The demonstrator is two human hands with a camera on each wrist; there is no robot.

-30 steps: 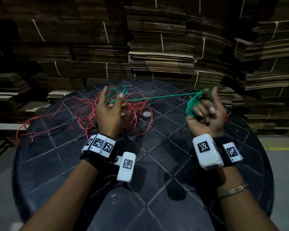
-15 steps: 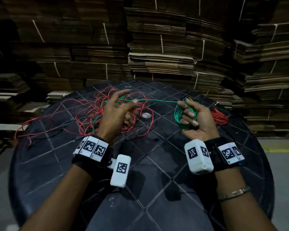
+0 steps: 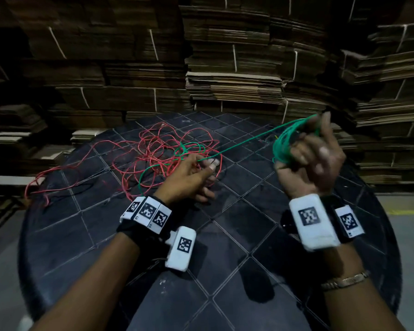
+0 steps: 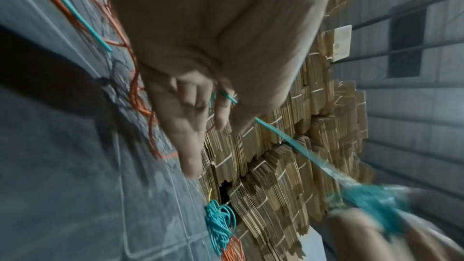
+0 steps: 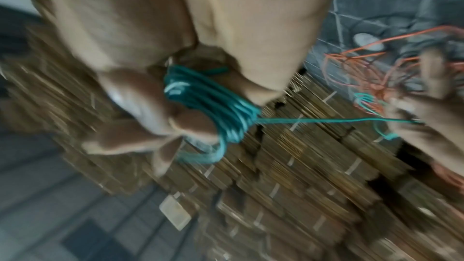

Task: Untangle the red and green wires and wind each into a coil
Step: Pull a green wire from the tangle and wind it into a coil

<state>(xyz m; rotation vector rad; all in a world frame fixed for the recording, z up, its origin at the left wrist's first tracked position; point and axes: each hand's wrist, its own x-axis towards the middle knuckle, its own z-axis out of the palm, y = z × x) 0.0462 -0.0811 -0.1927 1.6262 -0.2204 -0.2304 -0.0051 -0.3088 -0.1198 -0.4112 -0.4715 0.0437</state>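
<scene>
The red wire (image 3: 151,151) lies in a loose tangle on the black table (image 3: 105,235), with loops of the green wire (image 3: 189,149) mixed into it. My left hand (image 3: 207,164) hovers low over the tangle and pinches the green wire between thumb and fingers (image 4: 223,114). From there the strand (image 3: 249,139) runs taut up to my right hand (image 3: 306,144). That hand is raised at the right, fingers curled, with a green coil (image 5: 208,104) wound round them.
Tied stacks of flattened cardboard (image 3: 234,87) wall in the table behind and on both sides. A small green bundle (image 4: 218,223) and a red bundle (image 4: 234,249) lie near the table's far right edge. Red wire trails off the left edge (image 3: 36,185).
My right hand dipped toward the left hand, then swung back up and right, pulling the green strand taut. My left hand dropped from above the tangle to just over it.
</scene>
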